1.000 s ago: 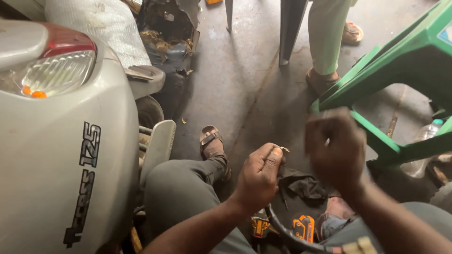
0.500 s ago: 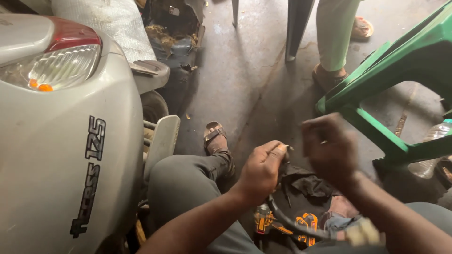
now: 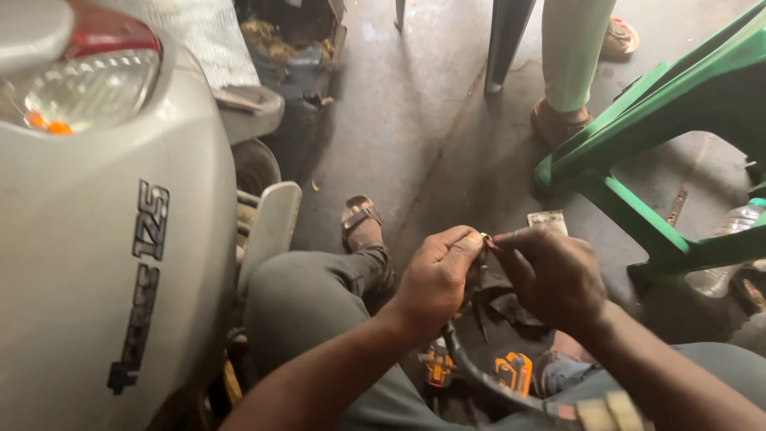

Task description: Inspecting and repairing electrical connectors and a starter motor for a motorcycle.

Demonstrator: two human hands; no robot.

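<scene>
— What are the hands doing?
— The left hand (image 3: 435, 279) is pinching a small metal end (image 3: 484, 238) of a black cable (image 3: 479, 371), fingers clenched around it. The right hand (image 3: 554, 275) is meeting it, fingertips grasping the same tip.
— Where is the cable lying?
— It is hanging between the knees, above the concrete floor (image 3: 415, 120), beside a silver scooter (image 3: 104, 263) and a green stool (image 3: 662, 104).
</scene>
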